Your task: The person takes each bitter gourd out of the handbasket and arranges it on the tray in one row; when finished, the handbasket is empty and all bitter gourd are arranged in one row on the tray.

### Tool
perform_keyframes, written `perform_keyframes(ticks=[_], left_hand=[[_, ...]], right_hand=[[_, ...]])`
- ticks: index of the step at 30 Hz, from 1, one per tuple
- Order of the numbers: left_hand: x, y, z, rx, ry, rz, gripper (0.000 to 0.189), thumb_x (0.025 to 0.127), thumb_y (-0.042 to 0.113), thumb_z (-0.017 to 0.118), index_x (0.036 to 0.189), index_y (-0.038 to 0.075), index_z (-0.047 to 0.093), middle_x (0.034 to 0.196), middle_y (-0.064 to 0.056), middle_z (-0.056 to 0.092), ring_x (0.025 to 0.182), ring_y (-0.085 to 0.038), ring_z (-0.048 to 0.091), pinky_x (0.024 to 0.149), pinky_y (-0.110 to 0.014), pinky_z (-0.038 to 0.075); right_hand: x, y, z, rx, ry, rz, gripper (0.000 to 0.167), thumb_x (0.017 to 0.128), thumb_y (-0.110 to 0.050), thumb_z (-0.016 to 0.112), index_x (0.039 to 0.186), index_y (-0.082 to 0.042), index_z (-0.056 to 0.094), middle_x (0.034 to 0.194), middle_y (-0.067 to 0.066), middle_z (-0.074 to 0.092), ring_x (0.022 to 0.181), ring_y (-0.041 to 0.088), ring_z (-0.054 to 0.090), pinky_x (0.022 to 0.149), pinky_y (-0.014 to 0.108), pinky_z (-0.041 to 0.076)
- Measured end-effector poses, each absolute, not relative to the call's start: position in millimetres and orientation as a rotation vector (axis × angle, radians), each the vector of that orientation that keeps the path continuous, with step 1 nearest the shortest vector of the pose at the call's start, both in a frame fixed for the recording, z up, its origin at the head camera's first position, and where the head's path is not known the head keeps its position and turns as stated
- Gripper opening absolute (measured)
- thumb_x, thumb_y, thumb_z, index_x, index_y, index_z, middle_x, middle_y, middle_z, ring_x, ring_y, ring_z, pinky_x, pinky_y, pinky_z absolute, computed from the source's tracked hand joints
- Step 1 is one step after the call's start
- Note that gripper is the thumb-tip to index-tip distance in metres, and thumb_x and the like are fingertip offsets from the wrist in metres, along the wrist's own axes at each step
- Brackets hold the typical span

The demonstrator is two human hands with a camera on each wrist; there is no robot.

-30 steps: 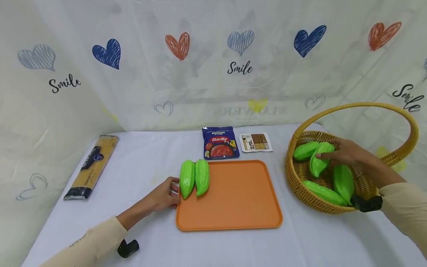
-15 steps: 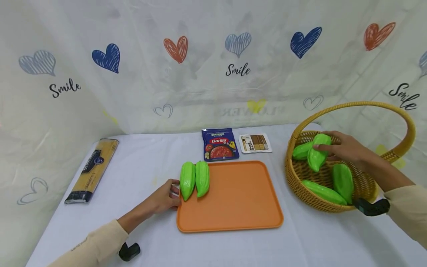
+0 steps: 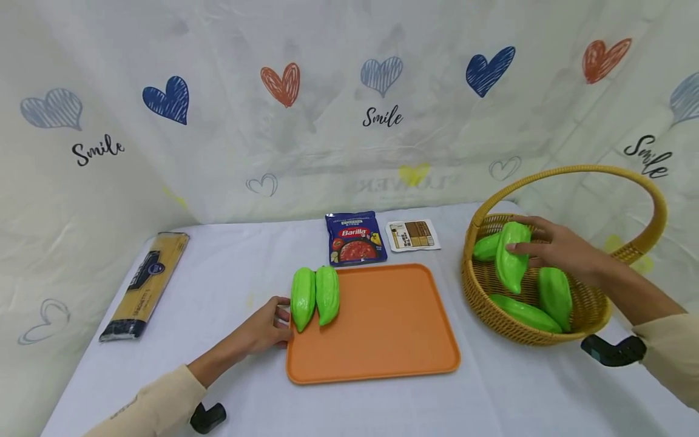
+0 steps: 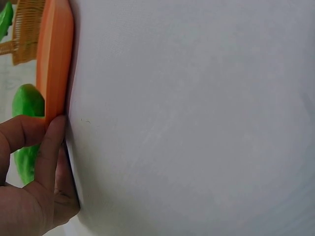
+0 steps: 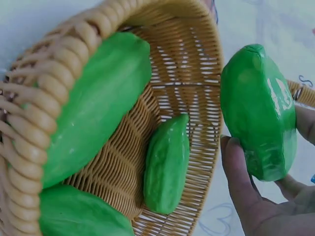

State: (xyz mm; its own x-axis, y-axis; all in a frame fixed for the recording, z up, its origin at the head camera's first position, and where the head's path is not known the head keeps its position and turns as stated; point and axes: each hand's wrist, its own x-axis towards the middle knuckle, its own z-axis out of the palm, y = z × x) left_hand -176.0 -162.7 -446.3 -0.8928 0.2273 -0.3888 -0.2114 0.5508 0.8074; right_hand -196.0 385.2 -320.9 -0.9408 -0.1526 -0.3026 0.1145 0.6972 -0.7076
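A person's right hand (image 3: 565, 249) holds a green gourd (image 3: 512, 261) over a wicker basket (image 3: 474, 291), fingers clamped on its sides, while the left hand's (image 3: 267, 326) thumb and fingers pinch the rim of an orange tray (image 3: 388, 334) on a white-covered worktop (image 3: 246, 394). Two gourds (image 3: 327, 295) lie side by side at the tray's left end; three others (image 3: 554, 297) lie in the basket. Judging by that split, the move to the tray looks about a third done, with the held gourd not yet set down and three apparently left.

Fingers (image 4: 47, 155) pinch edge of orange tray (image 4: 57, 59); green fruit (image 4: 28, 102) behind; wicker basket (image 4: 27, 32) upper left.
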Motion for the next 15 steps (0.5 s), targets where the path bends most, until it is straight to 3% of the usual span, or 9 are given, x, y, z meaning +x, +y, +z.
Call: perform_keyframes(ticks=[3, 8, 15], left_hand=[[-175.7, -162.8, -446.6, 0.014, 2.333, 1.303, 0.077, 0.077, -0.003, 0.072, 0.145, -0.001, 0.038, 0.115, -0.014, 0.053, 0.094, -0.02, 0.062, 0.072, -0.034, 0.062], [-175.3, -163.1, -446.7, 0.014, 2.327, 1.312, 0.075, 0.078, -0.003, 0.072, 0.145, -0.001, 0.038, 0.115, -0.014, 0.053, 0.093, -0.02, 0.062, 0.071, -0.034, 0.062], [-175.0, -163.4, -446.5, 0.012, 2.32, 1.326, 0.075, 0.077, -0.004, 0.071, 0.145, -0.002, 0.038, 0.115, -0.014, 0.052, 0.094, -0.02, 0.061, 0.072, -0.034, 0.062]], right_hand=[[-192.0, 382.8, -321.6, -0.057, 2.56, -1.102, 0.083, 0.102, -0.041, 0.055, 0.162, -0.014, 0.005, 0.156, 0.042, 0.011, 0.108, 0.031, 0.066, 0.093, 0.047, 0.056], [-184.2, 378.7, -321.6, -0.136, 2.56, -1.151, 0.074, 0.102, -0.037, 0.056, 0.161, -0.018, 0.016, 0.159, 0.036, 0.013, 0.118, 0.04, 0.058, 0.092, 0.049, 0.056], [-175.8, 372.1, -321.1, -0.283, 2.575, -1.099, 0.067, 0.1, -0.033, 0.059, 0.158, -0.021, 0.027, 0.162, 0.024, 0.018, 0.14, 0.054, 0.026, 0.087, 0.051, 0.055]])
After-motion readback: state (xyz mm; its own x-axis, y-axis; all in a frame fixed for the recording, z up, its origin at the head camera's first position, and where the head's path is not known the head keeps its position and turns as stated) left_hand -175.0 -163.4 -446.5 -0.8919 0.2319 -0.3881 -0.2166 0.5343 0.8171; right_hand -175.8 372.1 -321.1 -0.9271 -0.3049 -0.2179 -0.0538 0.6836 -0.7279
